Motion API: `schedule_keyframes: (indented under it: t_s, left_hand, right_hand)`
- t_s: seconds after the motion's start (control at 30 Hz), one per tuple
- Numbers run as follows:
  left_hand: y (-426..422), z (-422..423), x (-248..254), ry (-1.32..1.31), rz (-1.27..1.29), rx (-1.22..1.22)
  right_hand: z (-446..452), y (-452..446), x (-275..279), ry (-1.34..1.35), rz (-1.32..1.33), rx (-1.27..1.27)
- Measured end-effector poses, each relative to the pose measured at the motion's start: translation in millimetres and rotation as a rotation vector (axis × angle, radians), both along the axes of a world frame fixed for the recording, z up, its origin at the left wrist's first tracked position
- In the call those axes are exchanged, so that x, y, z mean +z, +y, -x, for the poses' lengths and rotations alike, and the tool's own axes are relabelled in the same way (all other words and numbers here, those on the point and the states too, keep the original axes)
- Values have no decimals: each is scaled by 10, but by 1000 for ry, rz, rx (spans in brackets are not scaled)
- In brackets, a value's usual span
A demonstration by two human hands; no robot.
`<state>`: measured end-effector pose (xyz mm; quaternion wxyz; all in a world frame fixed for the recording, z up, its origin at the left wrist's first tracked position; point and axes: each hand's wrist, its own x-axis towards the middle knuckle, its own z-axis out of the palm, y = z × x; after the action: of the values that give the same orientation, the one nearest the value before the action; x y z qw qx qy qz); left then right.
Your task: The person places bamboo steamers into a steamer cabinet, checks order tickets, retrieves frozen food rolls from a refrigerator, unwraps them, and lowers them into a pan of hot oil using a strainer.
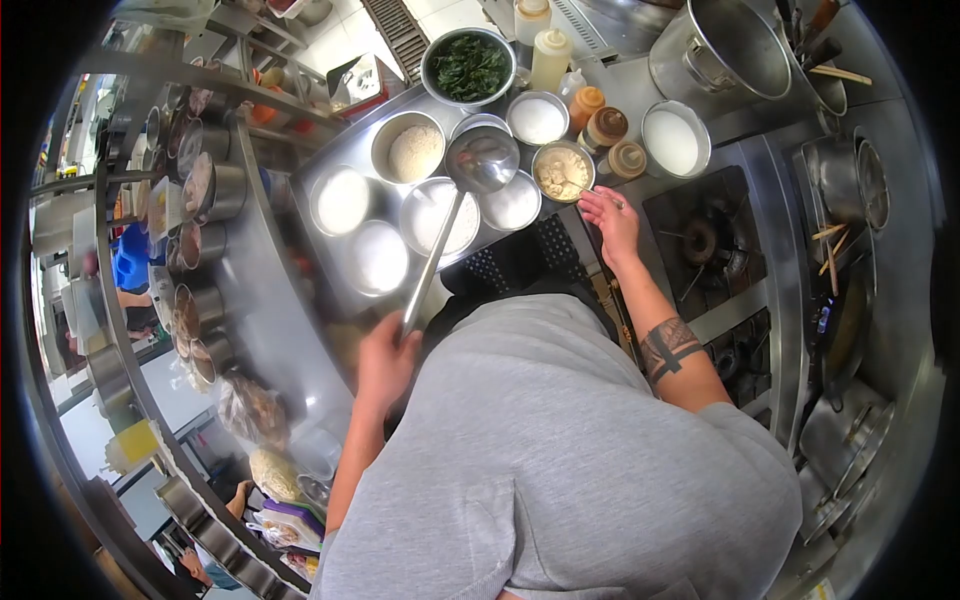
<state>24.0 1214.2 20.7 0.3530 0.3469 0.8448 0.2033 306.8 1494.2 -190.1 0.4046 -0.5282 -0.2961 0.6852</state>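
Note:
My left hand is closed around the long handle of a large metal ladle. The ladle's bowl hangs over the metal tubs of white powder, partly hiding the tub behind it. At the right end of this group, my right hand has its fingers closed at the handle of a small spoon. The spoon's tip rests in a round metal tub of lumpy beige powder. Just left of that tub is a tub of white powder, and a tub of coarser cream-coloured crumbs stands farther left.
A bowl of dark green leaves stands at the back. Squeeze bottles and sauce bottles line the back right, near a tall steel pot. A gas burner lies right of my right hand. Shelves with metal containers run along the left.

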Motion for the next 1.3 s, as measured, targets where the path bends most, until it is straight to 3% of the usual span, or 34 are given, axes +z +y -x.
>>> schedule_keyframes:
  t_s: [0.1,0.2,0.33,0.43,0.53,0.6,0.67,0.8,0.87,0.9,1.0,1.03,1.07,1.17,1.2,1.27,1.3]
  left_hand:
    - [10,-18,31,-22,21,19]
    - [-12,-13,-2,-14,7,26]
    - [-95,26,-72,0,-1,32]
    - [-244,61,-296,-59,-14,96]
    - [-225,33,-280,-107,5,107]
    - [-110,5,-224,-94,43,84]
    - [43,-7,-179,-83,-136,75]
    - [492,-47,-57,-75,-543,107]
    - [763,-39,-1,-61,-819,119]
    - [884,-43,25,-67,-902,115]
    - [1168,-70,281,-152,-1016,65]
    - [1193,-5,313,-70,-1015,-20]
    - [1163,54,402,-29,-959,-49]
    - [938,236,174,253,-1008,-99]
    - [735,256,69,228,-847,-103]
    - [297,245,-111,158,-568,-44]
    - [71,208,-209,110,-453,11]
  right_hand:
    - [-64,-14,43,-38,-40,89]
    - [-111,-79,102,-264,-159,168]
    - [-265,-317,85,-359,-70,-58]
    - [-524,-544,37,-463,-91,179]
    - [-549,-765,186,-481,-110,584]
    - [-408,-799,420,-673,-387,762]
    - [-99,-734,784,-649,-381,882]
    - [756,-602,1379,-339,-477,1245]
    - [1148,-651,1796,-81,-964,1292]
    - [1252,-679,1940,-5,-789,1427]
    - [1457,-872,1871,134,-599,1280]
    - [1533,-924,1804,185,-497,1077]
    - [1562,-899,1787,191,-513,1106]
    - [1529,-740,1797,-108,-403,982]
    - [1461,-719,1805,-242,-398,917]
    - [1249,-562,1562,-501,-744,907]
    - [1129,-536,1501,-591,-774,930]
